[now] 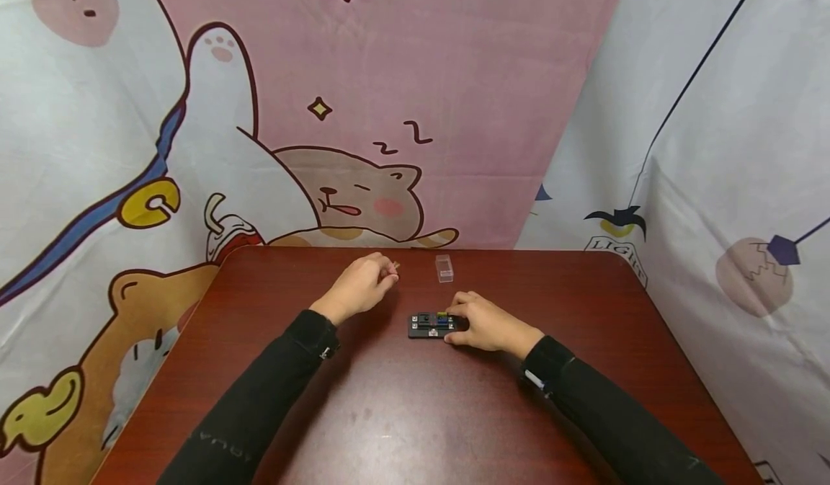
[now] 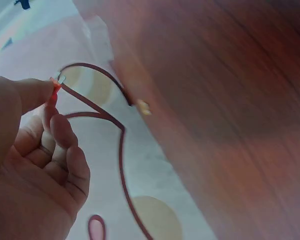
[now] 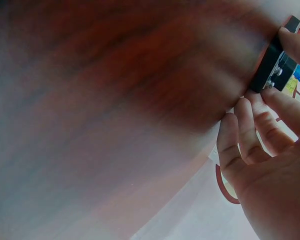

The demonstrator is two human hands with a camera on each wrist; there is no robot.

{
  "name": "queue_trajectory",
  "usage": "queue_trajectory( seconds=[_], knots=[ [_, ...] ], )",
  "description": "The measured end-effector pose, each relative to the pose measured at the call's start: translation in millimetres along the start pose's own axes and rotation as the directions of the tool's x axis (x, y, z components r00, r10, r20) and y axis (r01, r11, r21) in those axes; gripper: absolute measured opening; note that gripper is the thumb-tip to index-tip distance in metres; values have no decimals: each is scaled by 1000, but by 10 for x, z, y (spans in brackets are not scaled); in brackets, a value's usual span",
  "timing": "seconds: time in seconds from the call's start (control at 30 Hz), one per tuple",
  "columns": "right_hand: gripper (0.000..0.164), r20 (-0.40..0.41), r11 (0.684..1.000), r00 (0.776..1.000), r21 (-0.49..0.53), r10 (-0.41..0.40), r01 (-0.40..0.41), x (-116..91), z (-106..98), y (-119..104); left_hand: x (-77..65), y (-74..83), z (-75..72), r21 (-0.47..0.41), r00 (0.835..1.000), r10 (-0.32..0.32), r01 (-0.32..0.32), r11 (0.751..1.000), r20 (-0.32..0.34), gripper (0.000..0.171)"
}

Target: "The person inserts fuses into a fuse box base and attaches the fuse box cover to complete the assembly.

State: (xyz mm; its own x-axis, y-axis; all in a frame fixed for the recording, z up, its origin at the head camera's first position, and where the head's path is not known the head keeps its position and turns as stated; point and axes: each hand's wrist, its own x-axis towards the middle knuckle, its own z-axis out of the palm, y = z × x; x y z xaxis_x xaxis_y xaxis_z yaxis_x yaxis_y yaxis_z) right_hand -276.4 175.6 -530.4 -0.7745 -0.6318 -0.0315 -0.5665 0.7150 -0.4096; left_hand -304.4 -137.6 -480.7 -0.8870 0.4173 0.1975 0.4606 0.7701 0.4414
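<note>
In the head view my left hand is raised over the far part of the table, left of a small clear plastic box. Its thumb and forefinger pinch a small orange blade fuse, silvery prongs pointing up in the left wrist view. My right hand grips the right end of a black fuse block, thumb on the near side and fingers on the far side. The block lies flat on the table. It bears screw terminals, a yellow piece and a blue piece; the hand hides its right end.
The dark red-brown table has rounded far corners. Behind it hangs a cartoon-printed cloth. A small blurred yellowish thing shows by the table edge in the left wrist view; its kind cannot be told.
</note>
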Motion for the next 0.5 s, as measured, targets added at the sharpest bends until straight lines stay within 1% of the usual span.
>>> queue_trajectory(
  seconds=[0.2,0.4,0.5],
  knots=[
    [47,-23,999,999,-19,-46,46,3,-1,-3,-10,224,6,-5,997,82,-82,997,-1,9],
    [49,-23,998,998,-24,-51,50,-2,10,-7,-37,381,95,54,987,160,-160,986,11,6],
    [48,-23,998,998,-21,-52,51,-5,8,-5,-45,438,143,76,984,178,-180,981,28,6]
  ],
)
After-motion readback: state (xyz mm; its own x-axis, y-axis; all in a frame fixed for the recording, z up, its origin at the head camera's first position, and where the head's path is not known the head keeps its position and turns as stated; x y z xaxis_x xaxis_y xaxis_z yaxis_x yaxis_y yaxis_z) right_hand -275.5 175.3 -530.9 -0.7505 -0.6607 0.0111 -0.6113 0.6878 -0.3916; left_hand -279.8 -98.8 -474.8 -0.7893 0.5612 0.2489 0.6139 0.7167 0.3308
